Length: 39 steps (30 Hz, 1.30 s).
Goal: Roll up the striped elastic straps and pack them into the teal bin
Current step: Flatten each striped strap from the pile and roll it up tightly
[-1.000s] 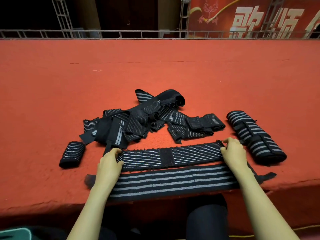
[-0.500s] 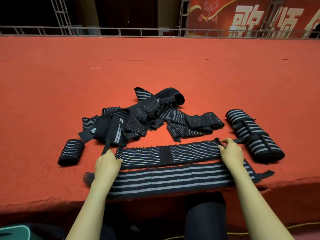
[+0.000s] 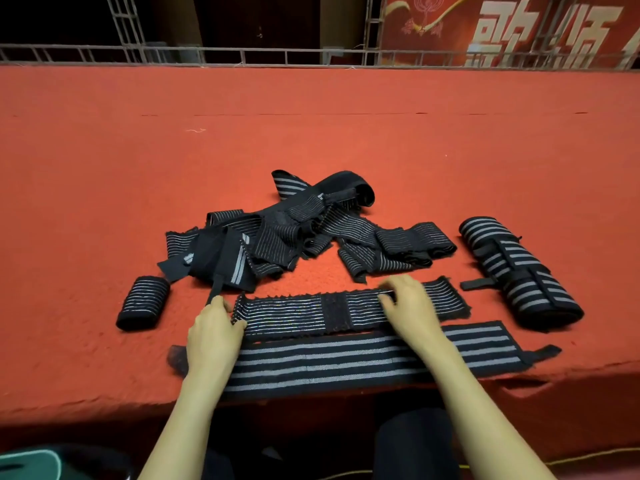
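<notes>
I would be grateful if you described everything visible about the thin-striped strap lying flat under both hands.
The thin-striped strap is a black elastic band with many fine pale lines along its length, frayed edges and a plain black patch near its middle. It lies flat, stretched left to right on the red carpet, just beyond the wide-striped strap. The left hand pinches its left end; the right hand rests on it right of the patch.

Flat strap (image 3: 346,362) along the bench (image 3: 104,202) front edge, narrower strap (image 3: 332,310) just behind it, tangled strap pile (image 3: 294,230) farther back, small roll (image 3: 143,303) left, large roll (image 3: 519,271) right.
</notes>
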Available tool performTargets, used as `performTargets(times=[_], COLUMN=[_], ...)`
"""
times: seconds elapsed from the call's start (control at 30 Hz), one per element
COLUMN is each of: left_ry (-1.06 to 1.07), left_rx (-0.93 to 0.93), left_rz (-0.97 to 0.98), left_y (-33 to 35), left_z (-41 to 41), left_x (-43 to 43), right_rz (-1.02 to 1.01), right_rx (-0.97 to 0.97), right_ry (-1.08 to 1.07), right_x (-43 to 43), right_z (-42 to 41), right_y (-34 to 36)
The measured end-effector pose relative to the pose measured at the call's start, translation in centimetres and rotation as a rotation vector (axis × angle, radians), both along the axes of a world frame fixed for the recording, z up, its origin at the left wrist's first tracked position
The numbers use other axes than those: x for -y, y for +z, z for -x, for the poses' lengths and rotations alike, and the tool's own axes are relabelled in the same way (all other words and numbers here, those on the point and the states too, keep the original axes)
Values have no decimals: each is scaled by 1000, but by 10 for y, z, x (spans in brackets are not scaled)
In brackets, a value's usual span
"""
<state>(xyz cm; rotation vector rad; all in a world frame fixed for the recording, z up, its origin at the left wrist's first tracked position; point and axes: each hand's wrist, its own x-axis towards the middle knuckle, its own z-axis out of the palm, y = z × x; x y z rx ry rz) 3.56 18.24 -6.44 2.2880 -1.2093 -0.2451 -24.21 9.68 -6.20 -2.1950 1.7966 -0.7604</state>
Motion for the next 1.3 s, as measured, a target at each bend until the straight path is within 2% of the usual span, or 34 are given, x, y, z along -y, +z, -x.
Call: performTargets(times=[0.1,0.17,0.23,0.47,0.7,0.9,1.1,1.3], left_ry=[-34,-58,-81,-167,-184,-167,-156,-303], left_rx=[24,49,64,-3,-210,-186,-53,-109], left_rz=[87,123,152,162,44,34,226,270], left_y=[-3,-5,-7,-15,-13,-12,-14,-20], left_z=[8,12,14,22,6,10,35,43], left_x=[-3,-4,-4,1,1,1,-2,0], right_rz=[-115,-134,-109,4,-8,-37,-42,-22], right_rx=[83,62,-12,-4,-76,-27,-41,-28], right_ry=[316,503,591,581,519,473,449,441], right_x=[-12,-21,-24,-27,-21,-24,-29,-31], right_z=[-52,-76,-92,-91,-74,-69,-68,-68], right_y=[-10,-10,-18,-30,-33,-39,-40,-40])
